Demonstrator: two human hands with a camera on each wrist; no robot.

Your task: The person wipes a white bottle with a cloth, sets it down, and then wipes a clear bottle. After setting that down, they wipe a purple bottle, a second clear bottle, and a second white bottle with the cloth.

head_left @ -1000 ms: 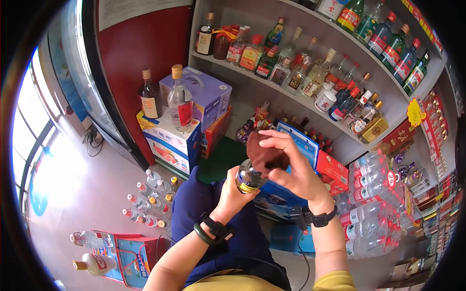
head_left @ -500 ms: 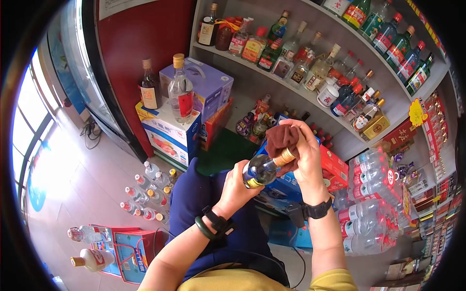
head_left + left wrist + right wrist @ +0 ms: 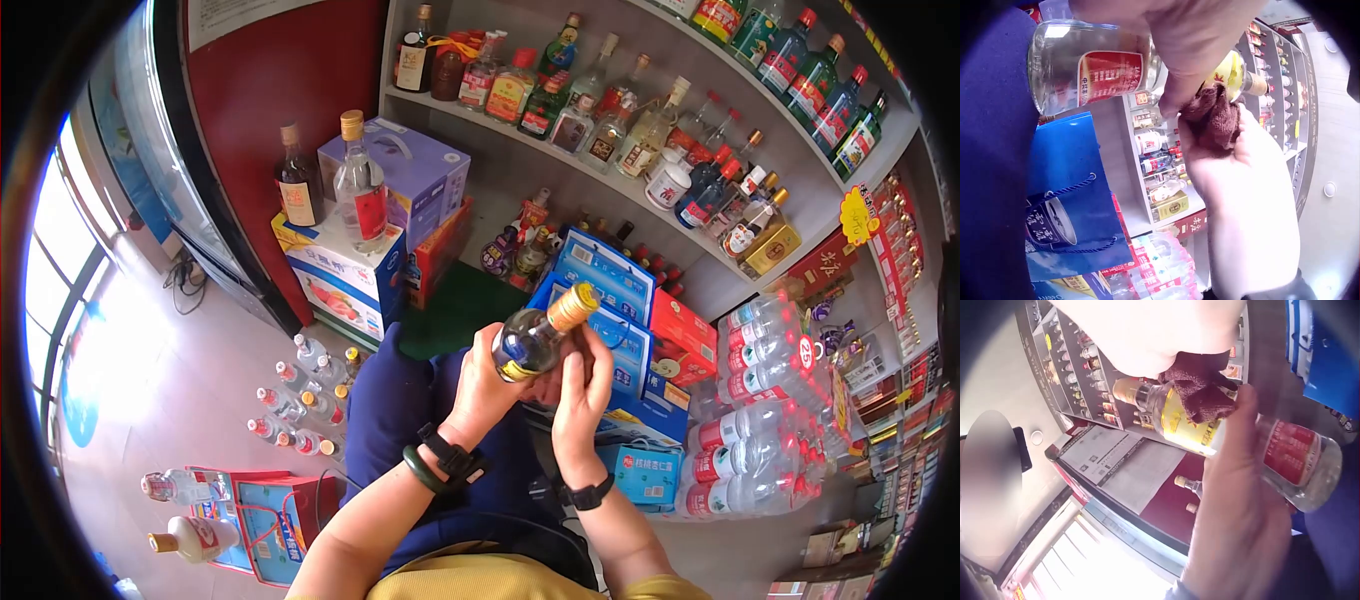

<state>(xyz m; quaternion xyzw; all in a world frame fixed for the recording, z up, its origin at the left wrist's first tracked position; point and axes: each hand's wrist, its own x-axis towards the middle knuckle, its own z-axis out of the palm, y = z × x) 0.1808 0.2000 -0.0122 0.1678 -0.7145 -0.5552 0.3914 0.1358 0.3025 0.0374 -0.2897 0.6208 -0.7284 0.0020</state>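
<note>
A clear glass bottle (image 3: 530,343) with a gold cap tilts up and away in front of the person. The left hand (image 3: 482,388) grips it round the middle, fingers wrapped over the glass. A yellow label (image 3: 1188,428) shows near the neck and a red label (image 3: 1110,75) nearer the base. With bent fingers, the right hand (image 3: 583,400) holds a brown cloth (image 3: 1200,387) against the bottle's yellow-label side. That cloth is mostly hidden behind the bottle in the head view, but the left wrist view shows it bunched in the right palm.
Several bottles (image 3: 305,400) stand on the floor to the left. Two more bottles stand on a carton (image 3: 345,270) ahead. Blue gift boxes (image 3: 610,280) and packs of water bottles (image 3: 750,460) lie to the right. Shelves (image 3: 450,105) of bottles rise behind.
The right hand with the cloth has moved from over the bottle's top down to its side, uncovering the gold cap. The left hand keeps its grip.
</note>
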